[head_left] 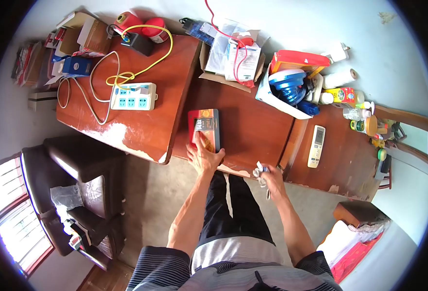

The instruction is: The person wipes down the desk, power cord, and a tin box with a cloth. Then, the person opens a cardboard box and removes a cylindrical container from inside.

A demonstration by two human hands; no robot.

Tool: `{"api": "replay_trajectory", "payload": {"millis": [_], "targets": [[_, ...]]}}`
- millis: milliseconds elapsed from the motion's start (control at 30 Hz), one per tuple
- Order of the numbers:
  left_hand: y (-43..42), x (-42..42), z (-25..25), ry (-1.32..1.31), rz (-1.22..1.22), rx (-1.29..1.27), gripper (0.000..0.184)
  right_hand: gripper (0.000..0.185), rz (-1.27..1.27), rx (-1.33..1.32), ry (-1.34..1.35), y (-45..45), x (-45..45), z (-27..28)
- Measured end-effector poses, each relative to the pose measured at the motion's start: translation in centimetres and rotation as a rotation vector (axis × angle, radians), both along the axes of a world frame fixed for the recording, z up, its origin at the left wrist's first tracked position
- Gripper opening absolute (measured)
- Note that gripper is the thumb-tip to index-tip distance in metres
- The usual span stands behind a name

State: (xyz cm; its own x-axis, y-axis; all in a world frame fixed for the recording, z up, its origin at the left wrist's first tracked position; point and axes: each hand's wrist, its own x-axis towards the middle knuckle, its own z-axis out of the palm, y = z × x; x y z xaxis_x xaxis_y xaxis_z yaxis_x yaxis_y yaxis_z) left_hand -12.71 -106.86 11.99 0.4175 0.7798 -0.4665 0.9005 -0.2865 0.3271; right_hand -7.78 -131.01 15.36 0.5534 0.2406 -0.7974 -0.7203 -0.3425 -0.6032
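Observation:
My left hand (pixel 204 156) lies over the near end of a flat printed box (pixel 206 121), red on one side and dark grey on the other. Its fingers are spread across the top and left edge, the thumb at the lower right corner. The box rests flat on the brown table (pixel 252 136). Just beyond the table's front edge, my right hand (pixel 273 182) is closed around a bundled white cable (pixel 261 172), whose loops stick out on the left of the fingers. Part of the cable is hidden in the palm.
On the left table section stands a white power strip (pixel 133 96) with a yellow cable (pixel 168 46) plugged in. A carton (pixel 235 63) and a white box of blue items (pixel 286 92) sit at the back. A remote control (pixel 316 146) lies right; a dark chair (pixel 92 194) stands left.

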Motion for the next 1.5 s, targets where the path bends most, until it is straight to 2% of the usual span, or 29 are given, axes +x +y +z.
{"api": "replay_trajectory", "payload": {"millis": [67,100,133,167,200,267,333,400,567,633,667,733,767,800,867,900,933,1000,1033,1167,1300,1367,1400,1500], "targets": [[-0.1,-0.7,0.8,-0.122,0.051,-0.054,0.118,0.033,-0.033,0.027,0.012,1.1,1.2,-0.6],[0.0,-1.2,0.6,-0.121,0.044,-0.054,0.118,0.033,0.07,-0.101,-0.029,2.4,1.9,0.2],[0.0,-1.7,0.5,-0.228,0.078,-0.134,0.117,0.033,0.174,-0.229,-0.07,3.2,2.5,0.6],[0.0,-2.2,0.3,-0.337,0.113,-0.215,0.116,0.033,0.375,-0.303,-0.341,3.1,2.7,-1.0],[-0.1,-2.5,0.4,-0.336,0.111,-0.217,0.116,0.033,0.373,-0.306,-0.341,3.3,2.9,-2.2],[-0.2,-3.5,0.7,-0.427,0.126,-0.363,0.119,0.032,0.433,-0.402,-0.721,3.9,3.1,-4.0],[-0.6,-4.3,1.1,-0.445,0.116,-0.399,0.119,0.027,0.418,-0.401,-0.76,4.4,3.6,-5.1],[-1.1,-4.8,2.3,-0.397,0.034,-0.35,0.118,0.023,0.437,-0.433,-0.974,4.8,4.0,-5.8],[-1.3,-5.3,3.6,-0.445,0.029,-0.38,0.117,0.023,0.462,-0.394,-0.927,4.8,4.6,-6.6],[-1.2,-5.7,5.1,-0.468,-0.05,-0.319,0.115,0.026,0.336,-0.247,-0.621,4.9,4.3,-8.0],[-1.1,-5.6,6.9,-0.446,-0.047,-0.322,0.113,0.026,0.345,-0.234,-0.624,5.3,4.3,-7.2],[-0.4,-5.9,9.5,-0.376,-0.151,-0.23,0.113,0.027,0.338,-0.246,-0.148,6.5,5.2,-3.4],[-0.1,-6.0,10.5,-0.38,-0.188,-0.176,0.113,0.038,0.399,-0.191,0.052,7.3,5.9,-0.6],[0.3,-6.0,11.4,-0.385,-0.178,-0.161,0.113,0.038,0.412,-0.18,0.043,7.7,5.4,-0.2],[1.0,-6.2,12.8,-0.405,-0.198,-0.148,0.113,0.05,0.475,0.183,0.036,7.9,4.1,1.4],[1.4,-6.4,13.1,-0.435,-0.186,-0.165,0.113,0.07,0.617,0.275,0.043,8.4,4.6,3.0],[1.6,-6.4,13.3,-0.443,-0.177,-0.161,0.113,0.07,0.628,0.274,0.037,8.8,4.5,3.3],[2.1,-6.7,13.6,-0.438,-0.222,-0.118,0.114,0.084,0.661,0.482,-0.026,9.7,4.3,3.6],[2.1,-7.0,13.2,-0.442,-0.235,-0.101,0.114,0.101,0.702,0.443,0.022,10.0,4.4,3.8],[2.7,-7.5,14.5,-0.474,-0.234,-0.274,0.116,0.109,0.719,0.448,-0.094,11.5,4.6,7.5],[3.4,-8.4,15.7,-0.598,-0.279,-0.424,0.113,0.116,0.687,0.513,0.121,11.5,4.6,8.9],[3.0,-8.6,16.6,-0.604,-0.284,-0.411,0.113,0.115,0.618,0.523,0.283,11.5,4.6,9.8],[2.8,-8.9,16.9,-0.598,-0.285,-0.399,0.114,0.115,0.639,0.53,0.284,11.7,4.3,10.8],[2.2,-9.8,17.6,-0.577,-0.302,-0.317,0.112,0.115,0.471,0.584,0.262,11.9,2.9,12.0]]}}
